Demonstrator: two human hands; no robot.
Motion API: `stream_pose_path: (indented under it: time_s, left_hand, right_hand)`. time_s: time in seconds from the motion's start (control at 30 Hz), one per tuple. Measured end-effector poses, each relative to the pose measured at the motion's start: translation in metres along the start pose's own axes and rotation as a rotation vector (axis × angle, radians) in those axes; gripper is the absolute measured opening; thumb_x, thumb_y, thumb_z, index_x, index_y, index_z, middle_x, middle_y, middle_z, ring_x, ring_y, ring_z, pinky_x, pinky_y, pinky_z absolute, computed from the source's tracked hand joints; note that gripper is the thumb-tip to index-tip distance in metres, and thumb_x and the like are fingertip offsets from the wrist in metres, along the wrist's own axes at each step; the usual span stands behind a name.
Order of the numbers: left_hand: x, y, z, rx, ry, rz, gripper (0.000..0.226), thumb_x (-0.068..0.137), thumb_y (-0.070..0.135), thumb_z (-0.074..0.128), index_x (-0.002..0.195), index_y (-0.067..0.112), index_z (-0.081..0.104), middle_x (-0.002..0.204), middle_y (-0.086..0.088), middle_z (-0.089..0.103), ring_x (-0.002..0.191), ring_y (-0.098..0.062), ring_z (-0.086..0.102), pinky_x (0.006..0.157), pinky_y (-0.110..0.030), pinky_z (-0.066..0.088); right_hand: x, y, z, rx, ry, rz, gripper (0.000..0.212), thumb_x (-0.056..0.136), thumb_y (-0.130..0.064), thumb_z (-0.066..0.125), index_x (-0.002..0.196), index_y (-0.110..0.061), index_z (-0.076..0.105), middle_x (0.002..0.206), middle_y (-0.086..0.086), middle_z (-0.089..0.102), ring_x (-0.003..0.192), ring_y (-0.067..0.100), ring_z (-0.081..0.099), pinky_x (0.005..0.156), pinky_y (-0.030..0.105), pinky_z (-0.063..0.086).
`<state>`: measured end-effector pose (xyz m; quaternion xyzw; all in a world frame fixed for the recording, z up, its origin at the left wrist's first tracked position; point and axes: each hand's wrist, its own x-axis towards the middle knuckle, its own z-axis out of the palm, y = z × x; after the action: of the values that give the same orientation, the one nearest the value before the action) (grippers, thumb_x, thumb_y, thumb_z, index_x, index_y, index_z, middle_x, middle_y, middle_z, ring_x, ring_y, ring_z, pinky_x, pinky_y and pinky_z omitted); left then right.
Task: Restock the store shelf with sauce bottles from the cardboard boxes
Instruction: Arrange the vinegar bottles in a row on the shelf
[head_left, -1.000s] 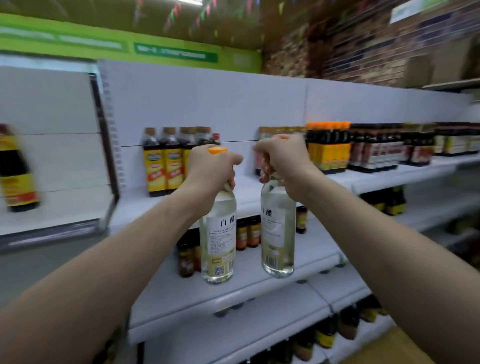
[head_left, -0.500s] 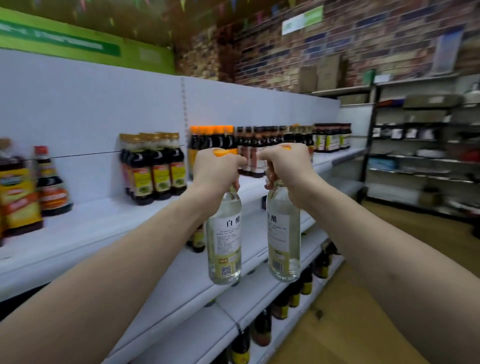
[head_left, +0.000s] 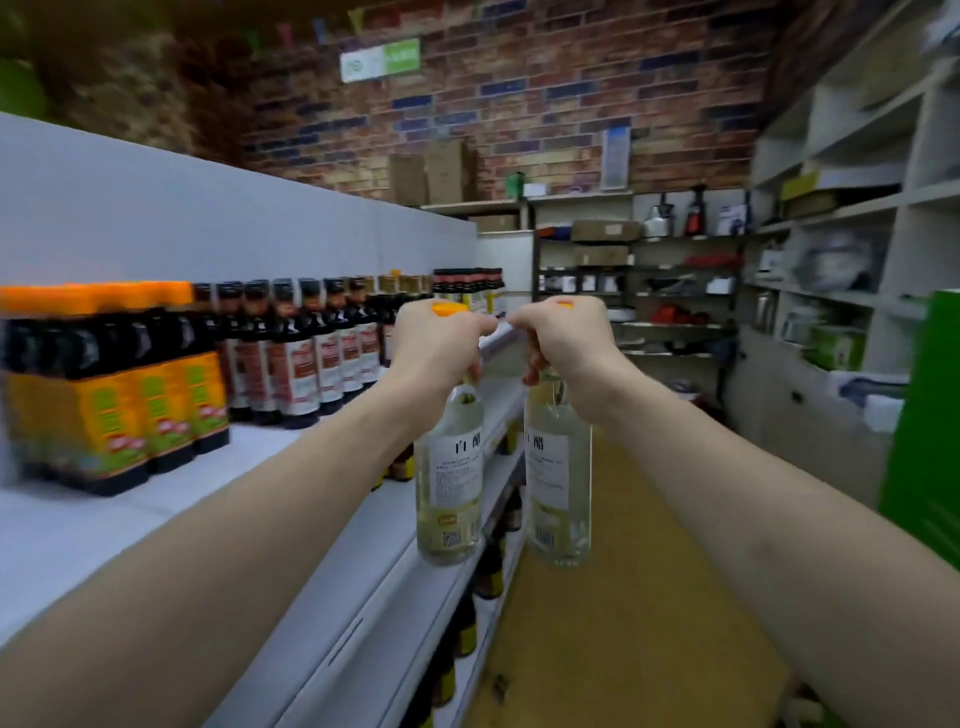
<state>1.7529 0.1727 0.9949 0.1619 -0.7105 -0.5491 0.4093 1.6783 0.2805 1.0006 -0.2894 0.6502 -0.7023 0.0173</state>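
My left hand (head_left: 439, 348) grips the neck of a clear vinegar bottle (head_left: 451, 483) with an orange cap and a white label. My right hand (head_left: 563, 345) grips the neck of a second clear bottle (head_left: 558, 478) of the same kind. Both bottles hang upright in the air side by side, beyond the front edge of the white store shelf (head_left: 249, 467). On that shelf stand dark sauce bottles with orange caps and yellow labels (head_left: 130, 384) and dark bottles with red-white labels (head_left: 306, 353).
Lower shelf tiers (head_left: 395, 582) hold more dark bottles. A yellow-brown aisle floor (head_left: 613, 597) runs ahead to racks of goods (head_left: 649, 291) under a brick wall. White cabinets (head_left: 831, 260) and a green panel (head_left: 924, 415) stand at the right. Cardboard boxes (head_left: 441, 171) sit high at the back.
The view has swung right along the shelf toward the aisle's far end. Both hands keep their hold on the two bottles, carried side by side past the stocked rows.
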Motion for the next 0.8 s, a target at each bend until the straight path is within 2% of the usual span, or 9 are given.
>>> stream_pose_path:
  time_s: [0.03, 0.1, 0.17, 0.3, 0.5, 0.63, 0.67, 0.73, 0.8]
  left_hand:
    - [0.017, -0.004, 0.011, -0.006, -0.021, 0.009, 0.038, 0.084, 0.002, 0.072, 0.054, -0.005, 0.051, 0.052, -0.015, 0.047, 0.049, -0.026, 0.048, 0.058, -0.037, 0.046]
    - [0.05, -0.013, 0.033, -0.01, -0.058, 0.008, 0.041, 0.084, 0.004, 0.074, 0.047, 0.002, 0.056, 0.049, -0.015, 0.05, 0.047, -0.027, 0.051, 0.058, -0.037, 0.047]
    - [0.081, -0.024, 0.055, 0.0, -0.081, 0.004, 0.042, 0.085, 0.006, 0.073, 0.046, 0.01, 0.058, 0.045, -0.012, 0.052, 0.047, -0.027, 0.052, 0.06, -0.038, 0.048]
    - [0.141, -0.051, 0.106, -0.014, -0.066, 0.0, 0.051, 0.087, 0.005, 0.072, 0.039, 0.014, 0.056, 0.041, -0.006, 0.051, 0.039, -0.024, 0.049, 0.058, -0.038, 0.047]
    - [0.236, -0.096, 0.183, 0.002, -0.008, 0.001, 0.027, 0.086, 0.007, 0.072, 0.063, 0.003, 0.059, 0.048, -0.011, 0.051, 0.041, -0.024, 0.052, 0.059, -0.038, 0.052]
    - [0.305, -0.114, 0.222, -0.002, 0.076, -0.031, 0.039, 0.085, 0.008, 0.073, 0.048, 0.01, 0.061, 0.05, -0.012, 0.051, 0.052, -0.026, 0.054, 0.067, -0.043, 0.056]
    - [0.322, -0.118, 0.231, 0.008, 0.094, -0.029, 0.037, 0.085, 0.008, 0.073, 0.049, 0.01, 0.062, 0.051, -0.012, 0.051, 0.053, -0.026, 0.054, 0.067, -0.043, 0.056]
    - [0.35, -0.126, 0.247, 0.038, 0.111, -0.015, 0.017, 0.084, 0.007, 0.072, 0.069, 0.004, 0.065, 0.051, -0.013, 0.05, 0.046, -0.025, 0.052, 0.062, -0.041, 0.054]
    - [0.379, -0.133, 0.263, 0.059, 0.126, -0.02, 0.009, 0.085, 0.005, 0.071, 0.079, 0.005, 0.065, 0.05, -0.013, 0.05, 0.04, -0.024, 0.049, 0.056, -0.036, 0.049]
  right_hand:
    - [0.016, 0.005, -0.004, -0.006, 0.021, 0.005, 0.011, 0.081, -0.001, 0.067, 0.074, 0.007, 0.063, 0.044, 0.015, 0.051, 0.037, 0.024, 0.044, 0.054, 0.038, 0.039]
    - [0.046, 0.014, -0.013, -0.017, 0.043, 0.025, 0.015, 0.083, -0.002, 0.067, 0.08, 0.012, 0.067, 0.039, 0.008, 0.05, 0.037, 0.024, 0.044, 0.056, 0.037, 0.04]
    - [0.075, 0.027, -0.019, -0.024, 0.042, 0.04, 0.01, 0.087, -0.004, 0.067, 0.082, 0.004, 0.066, 0.038, 0.004, 0.051, 0.037, 0.022, 0.043, 0.061, 0.038, 0.042]
    - [0.146, 0.066, -0.034, -0.013, 0.097, 0.014, 0.015, 0.085, -0.006, 0.07, 0.073, -0.005, 0.061, 0.044, 0.007, 0.046, 0.036, 0.02, 0.044, 0.061, 0.041, 0.044]
    - [0.263, 0.115, -0.07, 0.001, 0.025, 0.003, 0.027, 0.089, -0.008, 0.066, 0.064, -0.009, 0.056, 0.044, 0.007, 0.045, 0.04, 0.022, 0.045, 0.055, 0.034, 0.042]
    - [0.349, 0.139, -0.086, -0.023, -0.047, -0.027, 0.021, 0.089, -0.007, 0.067, 0.07, -0.004, 0.059, 0.05, 0.011, 0.046, 0.041, 0.022, 0.045, 0.052, 0.034, 0.044]
    - [0.369, 0.145, -0.087, -0.023, -0.061, -0.042, 0.016, 0.087, -0.006, 0.068, 0.074, -0.002, 0.061, 0.052, 0.014, 0.046, 0.042, 0.023, 0.045, 0.051, 0.035, 0.044]
    - [0.408, 0.16, -0.087, -0.026, -0.074, -0.067, 0.013, 0.084, -0.005, 0.069, 0.074, -0.003, 0.061, 0.055, 0.015, 0.044, 0.043, 0.022, 0.043, 0.049, 0.036, 0.042]
    - [0.446, 0.174, -0.087, -0.015, -0.077, -0.059, 0.022, 0.082, -0.005, 0.069, 0.065, -0.007, 0.055, 0.052, 0.012, 0.042, 0.041, 0.021, 0.042, 0.047, 0.034, 0.041]
